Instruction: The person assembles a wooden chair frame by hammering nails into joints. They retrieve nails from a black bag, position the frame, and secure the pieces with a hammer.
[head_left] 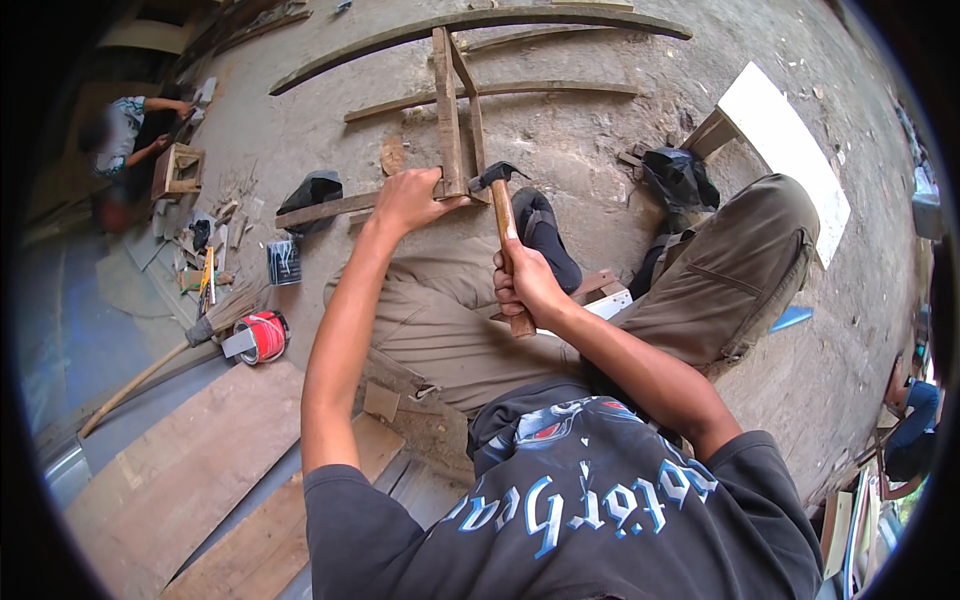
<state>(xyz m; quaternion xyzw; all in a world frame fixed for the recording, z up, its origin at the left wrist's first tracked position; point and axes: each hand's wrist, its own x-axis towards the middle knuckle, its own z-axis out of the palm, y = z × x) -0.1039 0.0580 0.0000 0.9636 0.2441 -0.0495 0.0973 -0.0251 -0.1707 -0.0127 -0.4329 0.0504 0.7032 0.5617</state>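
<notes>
My right hand (528, 280) is closed round the wooden handle of a claw hammer (505, 215). The hammer's dark head is up beside the near corner of a wooden frame (447, 110), made of narrow strips nailed together. My left hand (410, 200) grips the frame at that same corner, fingers wrapped over the strip and thumb pointing toward the hammer head. One strip (330, 208) runs out to the left from under this hand. Longer strips cross the frame farther away. Whether a nail is at the corner I cannot make out.
White board (790, 150) leans at the right, near a black plastic bag (680, 180). Leftward are a red paint can (262, 337), a dark can (284, 262), a broom (140, 385) and wide planks (190, 440). Another person (125, 140) works at the far left, one more (912, 420) at the right.
</notes>
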